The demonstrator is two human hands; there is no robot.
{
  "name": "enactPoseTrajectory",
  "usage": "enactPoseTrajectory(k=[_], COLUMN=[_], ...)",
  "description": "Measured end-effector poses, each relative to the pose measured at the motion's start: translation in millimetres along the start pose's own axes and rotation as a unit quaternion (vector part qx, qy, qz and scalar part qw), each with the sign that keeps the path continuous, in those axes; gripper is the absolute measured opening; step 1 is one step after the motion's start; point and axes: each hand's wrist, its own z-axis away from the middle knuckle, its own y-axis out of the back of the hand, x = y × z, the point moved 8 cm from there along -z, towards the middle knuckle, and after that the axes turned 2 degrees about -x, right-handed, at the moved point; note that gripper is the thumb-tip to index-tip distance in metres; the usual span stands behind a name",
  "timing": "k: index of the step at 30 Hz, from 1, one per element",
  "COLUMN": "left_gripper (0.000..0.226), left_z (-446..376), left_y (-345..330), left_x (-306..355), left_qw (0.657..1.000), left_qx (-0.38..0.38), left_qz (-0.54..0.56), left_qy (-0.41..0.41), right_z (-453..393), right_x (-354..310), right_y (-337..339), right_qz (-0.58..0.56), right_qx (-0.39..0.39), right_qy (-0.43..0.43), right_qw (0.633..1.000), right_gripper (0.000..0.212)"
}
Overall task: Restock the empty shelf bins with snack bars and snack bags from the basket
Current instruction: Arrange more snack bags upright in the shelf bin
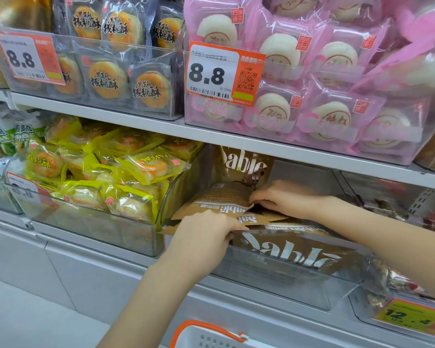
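**Inspector:** Presently, where is the stock?

**Clerk:** Brown foil snack bags printed "Sable" in white (284,254) lie in the clear plastic shelf bin (286,290) on the lower shelf. One stands upright at the back, several lie flat on top, and one faces out against the front wall.

**Inspector:** And the hands?

**Clerk:** Left hand (201,237) is curled over the bin's front left corner, fingers hooked onto the edge of a flat brown bag. Right hand (286,197) reaches in from the right, fingertips pinching the edge of the topmost flat bag (219,199). Both hands are gripping bags.

**Inspector:** The basket?

**Clerk:** White plastic basket with an orange handle (211,335) sits at the bottom edge of view, below the bin. Its contents cannot be seen.

**Inspector:** Neighbouring stock?

**Clerk:** Just left, a clear bin of yellow-wrapped round pastries (106,177), full. Right of the Sable bin, a clear bin of dark mixed wrappers with a yellow tag reading 12.4 (409,316). On the shelf above, a bin of pink-wrapped white buns (324,71) carries an orange and white price tag reading 8.8 (224,76); beside it to the left, dark-wrapped golden pastries (106,76) with a like tag.
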Motion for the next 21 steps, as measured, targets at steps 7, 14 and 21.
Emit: enactPoseTrajectory(k=[7,14,21], left_gripper=[0.039,0.040,0.038], left_z=[5.2,3.1,2.7], left_y=[6.8,7.5,11.7], left_x=[2.2,2.2,4.6], left_qw=[1.000,0.999,0.998], left_qx=[0.010,0.035,0.047], left_qz=[-0.018,-0.006,-0.047], left_qy=[0.015,0.006,0.005], right_z=[-2.8,-17.2,-19.4], right_x=[34.2,66.0,79.2], right_y=[15.8,-26.8,-38.0], right_qz=[-0.198,-0.504,-0.561], right_qx=[0.135,0.089,0.112], right_qy=[-0.211,-0.337,-0.397], right_qw=[0.947,0.790,0.718], right_gripper=[0.025,0.020,0.022])
